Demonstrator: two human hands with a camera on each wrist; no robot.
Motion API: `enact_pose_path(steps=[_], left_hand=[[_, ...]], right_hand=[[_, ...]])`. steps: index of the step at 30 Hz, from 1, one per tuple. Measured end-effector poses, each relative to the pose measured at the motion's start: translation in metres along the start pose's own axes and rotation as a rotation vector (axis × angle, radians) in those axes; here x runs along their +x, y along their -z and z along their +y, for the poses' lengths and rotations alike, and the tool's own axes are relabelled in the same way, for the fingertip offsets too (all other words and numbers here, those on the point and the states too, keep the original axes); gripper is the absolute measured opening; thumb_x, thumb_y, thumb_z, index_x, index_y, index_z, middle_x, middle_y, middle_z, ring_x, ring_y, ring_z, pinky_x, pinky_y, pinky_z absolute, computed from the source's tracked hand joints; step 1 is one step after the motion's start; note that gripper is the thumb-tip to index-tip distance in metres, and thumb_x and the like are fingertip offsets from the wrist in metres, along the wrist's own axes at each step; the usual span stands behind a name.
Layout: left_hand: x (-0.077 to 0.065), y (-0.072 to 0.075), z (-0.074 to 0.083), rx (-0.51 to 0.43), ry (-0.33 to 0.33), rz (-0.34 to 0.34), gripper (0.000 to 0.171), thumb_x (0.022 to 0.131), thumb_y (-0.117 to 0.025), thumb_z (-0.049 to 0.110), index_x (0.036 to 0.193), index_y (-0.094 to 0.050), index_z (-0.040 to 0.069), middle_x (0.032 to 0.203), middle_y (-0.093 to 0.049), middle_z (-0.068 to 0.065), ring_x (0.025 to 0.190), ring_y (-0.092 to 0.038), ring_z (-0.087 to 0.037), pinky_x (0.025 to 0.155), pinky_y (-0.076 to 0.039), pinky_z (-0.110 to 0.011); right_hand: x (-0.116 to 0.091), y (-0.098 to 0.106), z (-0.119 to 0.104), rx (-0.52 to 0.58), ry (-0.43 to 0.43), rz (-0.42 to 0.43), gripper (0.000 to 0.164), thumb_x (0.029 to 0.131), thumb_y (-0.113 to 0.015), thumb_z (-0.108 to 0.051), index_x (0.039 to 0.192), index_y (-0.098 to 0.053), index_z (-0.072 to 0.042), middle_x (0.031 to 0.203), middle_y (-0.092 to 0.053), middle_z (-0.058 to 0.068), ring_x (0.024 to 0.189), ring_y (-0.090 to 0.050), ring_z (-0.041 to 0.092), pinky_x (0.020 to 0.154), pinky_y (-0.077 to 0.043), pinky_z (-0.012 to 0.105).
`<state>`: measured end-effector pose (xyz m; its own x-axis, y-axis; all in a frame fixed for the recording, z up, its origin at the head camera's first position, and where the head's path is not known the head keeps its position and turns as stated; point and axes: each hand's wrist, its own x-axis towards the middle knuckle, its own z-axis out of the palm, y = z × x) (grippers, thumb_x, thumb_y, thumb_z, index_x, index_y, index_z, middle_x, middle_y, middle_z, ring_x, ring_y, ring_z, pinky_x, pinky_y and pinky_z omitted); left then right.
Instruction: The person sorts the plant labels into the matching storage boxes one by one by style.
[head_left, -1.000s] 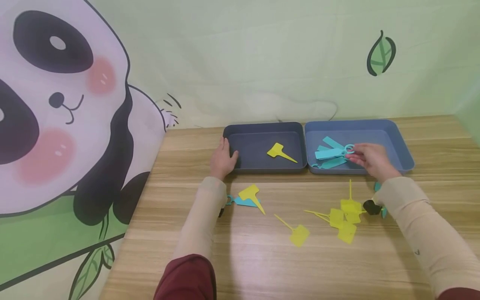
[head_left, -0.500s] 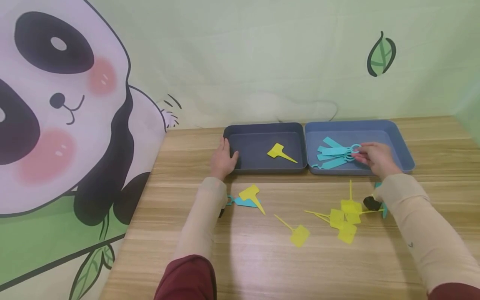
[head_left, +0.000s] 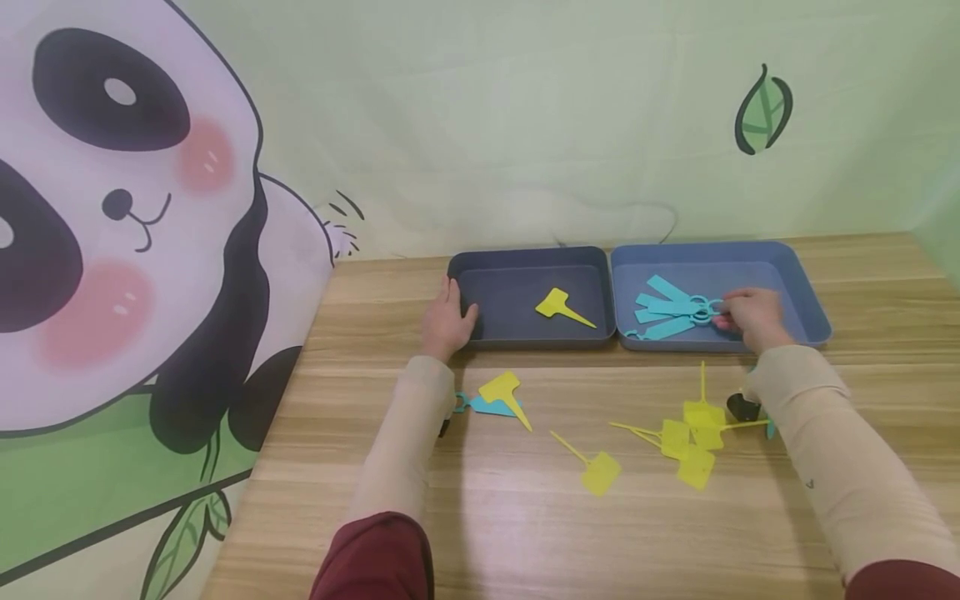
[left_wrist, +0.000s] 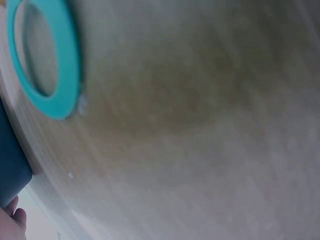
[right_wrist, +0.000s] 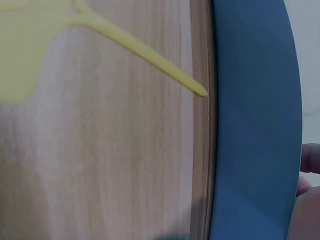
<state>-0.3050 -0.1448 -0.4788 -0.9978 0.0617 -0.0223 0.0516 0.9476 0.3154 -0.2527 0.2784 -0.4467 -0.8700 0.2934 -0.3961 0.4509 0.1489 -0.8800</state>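
Note:
My left hand [head_left: 446,323] rests on the left rim of the dark grey tray [head_left: 495,342], its fingers fairly straight. One yellow T-shaped plant label [head_left: 555,303] lies inside that tray. Over the blue tray [head_left: 795,292] beside it, my right hand [head_left: 756,318] pinches the ring end of a teal plant tag [head_left: 714,307]. Several teal ring-ended tags [head_left: 671,327] lie fanned out there, their rings overlapping. The right wrist view shows the blue tray's side wall [right_wrist: 257,120] and a bit of the right fingers; the pinch itself is hidden there.
On the wooden table [head_left: 525,517], a yellow label [head_left: 501,387] lies across a teal tag [head_left: 491,407] near the left forearm. Another yellow label [head_left: 600,473] lies by itself. Several more yellow labels [head_left: 697,467] cluster near the right forearm, which partly covers teal pieces.
My right hand has shifted slightly right within the blue tray, and the teal tags there have spread and settled with their rings together. The left hand has stayed on the dark tray.

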Motion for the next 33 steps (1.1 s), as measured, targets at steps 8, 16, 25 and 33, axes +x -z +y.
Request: enact_pose_path(steps=[8,16,25,33], left_hand=[[-0.002,0.003,0.002,-0.004,0.005,-0.012,0.067,0.091,-0.038,0.039,0.141,-0.013,0.002,0.149,-0.01,-0.011,0.134,-0.023,-0.026,0.108,-0.024,-0.035],[-0.003,0.003,0.002,-0.004,0.01,-0.015,0.067,0.092,-0.037,0.039,0.142,-0.012,0.003,0.149,-0.008,-0.01,0.133,-0.023,-0.026,0.108,-0.023,-0.036],[-0.001,0.0,0.0,-0.014,0.008,-0.001,0.067,0.091,-0.037,0.039,0.141,-0.013,0.003,0.149,-0.007,-0.01,0.133,-0.023,-0.027,0.108,-0.023,-0.036],[0.0,-0.001,0.0,-0.023,0.0,-0.001,0.067,0.091,-0.037,0.04,0.141,-0.012,0.002,0.149,-0.009,-0.012,0.133,-0.023,-0.027,0.108,-0.024,-0.036]], right_hand=[[0.0,-0.001,0.001,-0.055,0.001,0.023,0.045,0.082,-0.043,0.002,0.125,-0.038,0.013,0.067,-0.05,-0.003,0.046,-0.052,-0.002,0.053,-0.051,0.016],[0.001,0.001,0.004,-0.143,0.03,0.153,0.039,0.086,-0.041,-0.007,0.123,-0.042,0.007,0.084,-0.048,0.004,0.046,-0.049,-0.002,0.048,-0.049,0.02],[0.014,0.012,0.019,-0.162,0.16,0.194,0.03,0.084,-0.044,-0.013,0.11,-0.052,0.0,0.08,-0.05,-0.003,0.05,-0.052,-0.002,0.039,-0.046,0.025],[-0.028,0.015,0.007,-0.229,0.305,0.085,0.032,0.088,-0.045,-0.016,0.11,-0.049,0.007,0.07,-0.05,-0.012,0.054,-0.051,-0.002,0.053,-0.047,0.018]])
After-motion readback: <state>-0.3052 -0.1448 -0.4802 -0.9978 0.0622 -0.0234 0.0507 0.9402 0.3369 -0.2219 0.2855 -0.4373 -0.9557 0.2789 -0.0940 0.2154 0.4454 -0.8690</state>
